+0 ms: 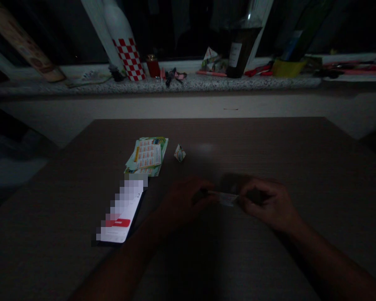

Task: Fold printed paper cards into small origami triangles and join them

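From where I stand, the left hand [191, 196] and right hand [269, 202] each close thumb and fingers on one end of a small printed paper slip [227, 198], between them above the desk [269, 146]. Beyond the left hand sits a folded-paper piece [179, 154]; leftward, stacked printed leaflets [148, 154] and a lit smartphone [127, 213].

Paper piece [228, 198], one, small.
Left hand [189, 195] and right hand [272, 202] are pinching opposite ends; lit phone [125, 213], stacked leaflets [148, 154], folded paper [179, 154] are lying on table [269, 146].
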`<state>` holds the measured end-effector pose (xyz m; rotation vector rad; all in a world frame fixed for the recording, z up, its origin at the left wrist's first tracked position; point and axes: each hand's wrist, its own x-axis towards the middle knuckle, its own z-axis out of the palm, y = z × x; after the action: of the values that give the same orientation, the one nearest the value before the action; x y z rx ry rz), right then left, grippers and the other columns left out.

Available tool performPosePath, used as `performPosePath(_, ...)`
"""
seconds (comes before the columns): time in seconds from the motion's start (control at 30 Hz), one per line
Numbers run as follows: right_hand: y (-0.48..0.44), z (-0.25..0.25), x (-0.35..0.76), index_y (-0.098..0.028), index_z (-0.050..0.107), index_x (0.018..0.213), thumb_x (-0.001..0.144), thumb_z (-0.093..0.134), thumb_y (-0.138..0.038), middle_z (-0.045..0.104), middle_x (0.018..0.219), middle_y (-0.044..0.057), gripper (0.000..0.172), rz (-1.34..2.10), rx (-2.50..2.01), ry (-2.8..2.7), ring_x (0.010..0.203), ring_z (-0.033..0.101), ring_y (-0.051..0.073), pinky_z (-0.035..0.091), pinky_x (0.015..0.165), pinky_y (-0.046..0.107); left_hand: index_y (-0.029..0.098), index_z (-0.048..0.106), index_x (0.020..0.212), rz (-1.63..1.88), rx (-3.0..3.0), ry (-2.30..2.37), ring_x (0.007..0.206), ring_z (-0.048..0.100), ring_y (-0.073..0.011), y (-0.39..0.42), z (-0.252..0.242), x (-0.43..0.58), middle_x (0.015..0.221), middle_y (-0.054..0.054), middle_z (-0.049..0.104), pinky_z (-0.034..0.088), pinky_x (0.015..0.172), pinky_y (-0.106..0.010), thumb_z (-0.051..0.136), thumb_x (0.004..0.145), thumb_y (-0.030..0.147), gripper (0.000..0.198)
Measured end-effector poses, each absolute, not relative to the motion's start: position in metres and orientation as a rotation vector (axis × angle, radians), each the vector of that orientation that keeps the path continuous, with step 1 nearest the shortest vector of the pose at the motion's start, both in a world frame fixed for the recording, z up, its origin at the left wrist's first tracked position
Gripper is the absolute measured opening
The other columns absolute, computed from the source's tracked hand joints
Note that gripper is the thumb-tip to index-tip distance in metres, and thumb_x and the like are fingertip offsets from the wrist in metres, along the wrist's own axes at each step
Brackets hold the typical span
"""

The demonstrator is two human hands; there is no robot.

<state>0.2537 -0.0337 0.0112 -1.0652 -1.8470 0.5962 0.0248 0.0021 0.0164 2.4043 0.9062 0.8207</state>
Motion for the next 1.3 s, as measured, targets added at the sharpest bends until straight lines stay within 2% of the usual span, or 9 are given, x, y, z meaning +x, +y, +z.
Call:
performPosePath(0.2, -0.03, 0.006, 0.257, -0.017, 0.058, 0.064, 0.071, 0.061, -0.018, 0.055, 0.058, -0.003, 0.008, 1.05, -1.263, -1.564, 0.052, 0.05, 0.01, 0.039, 0.05, 0.021, 0.02, 0.048, 0.127, 0.669, 2.653, 0.862, 0.117, 0.051, -0.0248, -0.002, 0.017, 0.022, 0.129, -0.01, 0.054, 0.044, 0.097, -0.04, 0.064, 0.082, 0.041, 0.052)
performPosePath(0.4, -0.026, -0.006, 0.256, -0.017, 0.057, 0.061, 0.071, 0.063, -0.018, 0.051, 0.051, -0.005, 0.012, 1.398, -1.216, -1.336, 0.047, 0.042, 0.007, 0.033, 0.047, 0.021, 0.017, 0.048, 0.127, 0.615, 2.801, 0.779, 0.114, 0.052, -0.0228, -0.003, 0.019, 0.024, 0.126, -0.009, 0.058, 0.042, 0.098, -0.038, 0.059, 0.087, 0.037, 0.046)
performPosePath(0.53, -0.025, -0.014, 0.256, -0.017, 0.059, 0.064, 0.078, 0.063, -0.026, 0.053, 0.052, -0.003, 0.017, 1.549, -1.067, -1.16, 0.049, 0.045, 0.009, 0.036, 0.052, 0.023, 0.017, 0.049, 0.126, 0.579, 2.727, 0.884, 0.113, 0.054, -0.024, -0.001, 0.015, 0.023, 0.123, -0.009, 0.059, 0.043, 0.096, -0.039, 0.062, 0.084, 0.043, 0.051)
performPosePath(0.6, -0.025, -0.015, 0.255, -0.017, 0.061, 0.067, 0.082, 0.063, -0.032, 0.055, 0.058, -0.002, 0.022, 1.56, -0.996, -1.11, 0.055, 0.05, 0.01, 0.04, 0.057, 0.024, 0.018, 0.048, 0.127, 0.552, 2.653, 0.988, 0.113, 0.054, -0.0258, 0.0, 0.012, 0.023, 0.124, -0.01, 0.059, 0.044, 0.096, -0.041, 0.062, 0.082, 0.048, 0.056)
performPosePath(0.7, -0.026, -0.013, 0.252, -0.018, 0.066, 0.086, 0.083, 0.064, -0.041, 0.062, 0.071, 0.001, 0.024, 1.548, -0.969, -1.134, 0.067, 0.058, 0.014, 0.046, 0.065, 0.026, 0.02, 0.045, 0.131, 0.51, 2.538, 1.098, 0.11, 0.056, -0.0275, 0.0, 0.011, 0.026, 0.124, -0.01, 0.06, 0.045, 0.093, -0.045, 0.055, 0.084, 0.054, 0.059)
performPosePath(0.83, -0.029, -0.009, 0.243, -0.022, 0.062, 0.103, 0.072, 0.073, -0.046, 0.069, 0.096, 0.006, 0.041, 1.529, -0.968, -1.264, 0.084, 0.065, 0.018, 0.051, 0.077, 0.031, 0.022, 0.043, 0.134, 0.501, 2.38, 1.095, 0.109, 0.058, -0.027, -0.004, 0.012, 0.032, 0.125, -0.009, 0.061, 0.046, 0.092, -0.043, 0.051, 0.087, 0.055, 0.058)
performPosePath(1.03, -0.033, -0.009, 0.235, -0.025, 0.06, 0.107, 0.078, 0.071, -0.032, 0.071, 0.096, 0.002, 0.033, 1.39, -1.047, -1.368, 0.09, 0.067, 0.017, 0.052, 0.082, 0.029, 0.023, 0.042, 0.135, 0.554, 2.202, 1.027, 0.107, 0.06, -0.0242, -0.01, 0.011, 0.037, 0.124, -0.008, 0.061, 0.047, 0.092, -0.04, 0.048, 0.091, 0.047, 0.051)
performPosePath(1.13, -0.032, -0.009, 0.236, -0.023, 0.06, 0.107, 0.081, 0.067, -0.032, 0.071, 0.1, 0.004, 0.029, 1.359, -1.072, -1.37, 0.094, 0.067, 0.018, 0.051, 0.085, 0.031, 0.021, 0.039, 0.137, 0.552, 2.153, 1.017, 0.11, 0.059, -0.0248, -0.011, 0.011, 0.038, 0.125, -0.009, 0.061, 0.046, 0.093, -0.041, 0.045, 0.093, 0.046, 0.052)
performPosePath(1.3, -0.032, -0.011, 0.238, -0.021, 0.061, 0.105, 0.082, 0.064, -0.034, 0.073, 0.097, 0.006, 0.027, 1.261, -1.163, -1.316, 0.087, 0.068, 0.019, 0.054, 0.077, 0.031, 0.02, 0.025, 0.146, 0.582, 2.139, 1.082, 0.119, 0.054, -0.026, -0.013, 0.01, 0.036, 0.133, -0.012, 0.055, 0.044, 0.099, -0.044, 0.031, 0.098, 0.04, 0.052)
